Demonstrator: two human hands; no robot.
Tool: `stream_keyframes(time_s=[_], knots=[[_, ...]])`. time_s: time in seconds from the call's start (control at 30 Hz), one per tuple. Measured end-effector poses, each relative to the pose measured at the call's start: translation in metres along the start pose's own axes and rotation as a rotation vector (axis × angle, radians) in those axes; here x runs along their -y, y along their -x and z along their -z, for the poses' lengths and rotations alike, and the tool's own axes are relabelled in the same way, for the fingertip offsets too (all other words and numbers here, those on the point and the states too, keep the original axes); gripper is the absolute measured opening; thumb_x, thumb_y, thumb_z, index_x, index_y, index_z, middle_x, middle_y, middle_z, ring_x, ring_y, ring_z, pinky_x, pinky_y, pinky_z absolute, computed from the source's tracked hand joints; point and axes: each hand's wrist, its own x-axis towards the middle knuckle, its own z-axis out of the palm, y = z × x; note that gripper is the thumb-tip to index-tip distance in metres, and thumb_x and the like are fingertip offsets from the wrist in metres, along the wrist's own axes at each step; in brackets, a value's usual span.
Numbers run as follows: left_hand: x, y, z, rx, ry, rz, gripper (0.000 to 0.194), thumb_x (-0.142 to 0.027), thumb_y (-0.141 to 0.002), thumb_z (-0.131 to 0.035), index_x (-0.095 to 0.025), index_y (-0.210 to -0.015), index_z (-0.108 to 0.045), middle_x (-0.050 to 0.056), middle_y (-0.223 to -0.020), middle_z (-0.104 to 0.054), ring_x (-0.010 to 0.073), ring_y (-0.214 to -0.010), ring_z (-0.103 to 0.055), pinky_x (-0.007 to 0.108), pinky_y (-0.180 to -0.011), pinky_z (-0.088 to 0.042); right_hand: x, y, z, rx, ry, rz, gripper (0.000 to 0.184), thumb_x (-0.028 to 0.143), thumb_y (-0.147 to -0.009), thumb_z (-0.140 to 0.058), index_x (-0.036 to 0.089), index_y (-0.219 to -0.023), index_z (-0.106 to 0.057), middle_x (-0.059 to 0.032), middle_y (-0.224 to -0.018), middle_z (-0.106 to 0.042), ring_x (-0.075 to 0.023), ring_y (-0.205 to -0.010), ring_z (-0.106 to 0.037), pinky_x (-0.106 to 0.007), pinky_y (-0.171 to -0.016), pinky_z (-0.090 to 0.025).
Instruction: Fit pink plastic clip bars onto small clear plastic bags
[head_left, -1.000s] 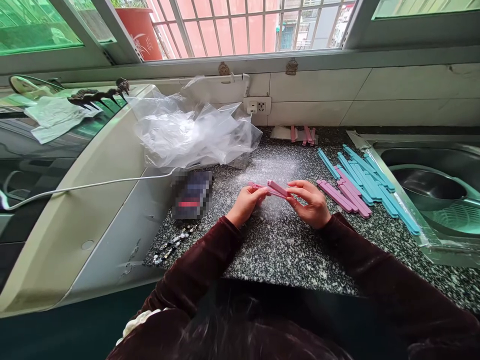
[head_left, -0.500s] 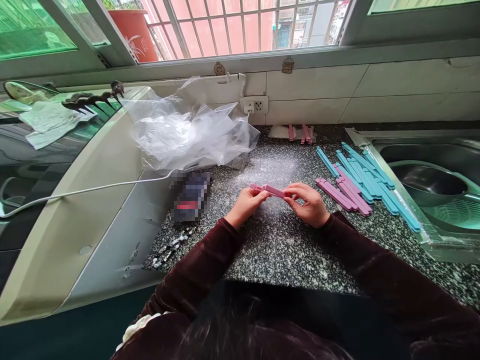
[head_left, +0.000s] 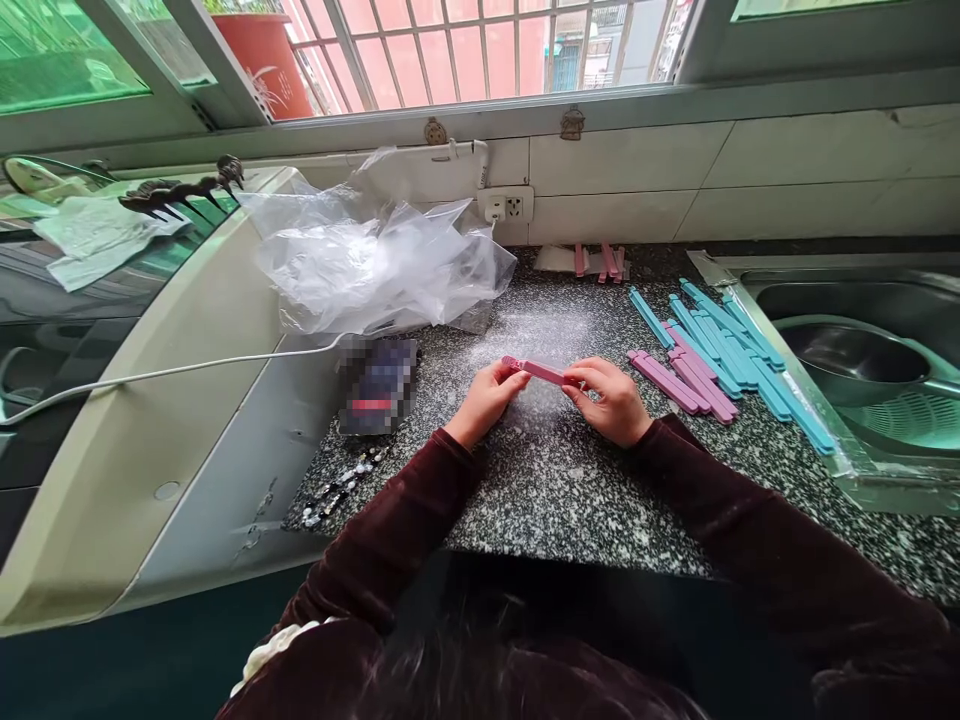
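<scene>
A pink bag sealing clip (head_left: pixel 543 373) is held between both hands above the speckled countertop (head_left: pixel 540 500). My left hand (head_left: pixel 484 400) pinches its left end between thumb and fingers. The right end sits in the closed fingertips of my right hand (head_left: pixel 613 402). To the right lie several loose pink clips (head_left: pixel 667 382) side by side. Beyond them several blue clips (head_left: pixel 731 345) are heaped near the sink. Farther back, a few shorter pink pieces (head_left: pixel 609 262) rest on a small clear packet (head_left: pixel 553 259).
Crumpled clear plastic bags (head_left: pixel 382 265) lie at the back left, with a blurred phone (head_left: pixel 379 388) in front. A white cable (head_left: pixel 187 372) runs from the wall socket (head_left: pixel 514 207) across a pale appliance (head_left: pixel 180 330). At right is a metal sink (head_left: pixel 795 290) with a dark pan (head_left: pixel 855 350).
Both hands keep hold of the pink clip. Its left end seems folded closer together than before. The whole view has shifted slightly.
</scene>
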Motion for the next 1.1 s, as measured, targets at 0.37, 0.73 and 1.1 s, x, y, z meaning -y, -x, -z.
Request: stream_keyframes(time_s=[0.37, 0.73, 1.1], knots=[[0.0019, 0.0008, -0.0045, -0.108, -0.107, 0.016, 0.037, -0.049, -0.062, -0.067, -0.014, -0.067, -0.055, -0.002, -0.062, -0.050, 0.0091, -0.059, -0.042, 0.023, -0.058, -0.033, -0.0016, 0.0012, -0.0071, 0.071, 0.114, 0.024, 0.009, 0.021, -0.084, -0.052, 0.018, -0.082, -0.061, -0.0076, -0.079, -0.064, -0.0189, -0.075, -0.059, -0.033, -0.068, -0.052], [-0.0011, 0.0021, -0.0032, -0.097, 0.010, 0.003, 0.036, -0.048, -0.063, -0.067, -0.014, -0.062, -0.054, -0.005, -0.055, -0.045, 0.0064, -0.053, -0.035, 0.023, -0.053, -0.030, 0.0025, 0.0029, -0.0045, 0.112, 0.049, -0.094, 0.011, 0.027, -0.083, -0.054, 0.019, -0.086, -0.061, -0.0076, -0.082, -0.067, -0.0181, -0.075, -0.060, -0.032, -0.070, -0.051], [-0.0015, 0.0023, -0.0003, -0.008, 0.004, 0.008, 0.033, -0.045, -0.064, -0.068, -0.014, -0.069, -0.060, -0.003, -0.059, -0.048, 0.0072, -0.055, -0.039, 0.022, -0.054, -0.031, 0.0029, -0.0024, 0.0006, 0.265, -0.427, -0.634, 0.029, 0.046, -0.072, -0.060, 0.018, -0.068, -0.059, 0.0024, -0.055, -0.052, -0.0089, -0.047, -0.041, -0.025, -0.047, -0.035]])
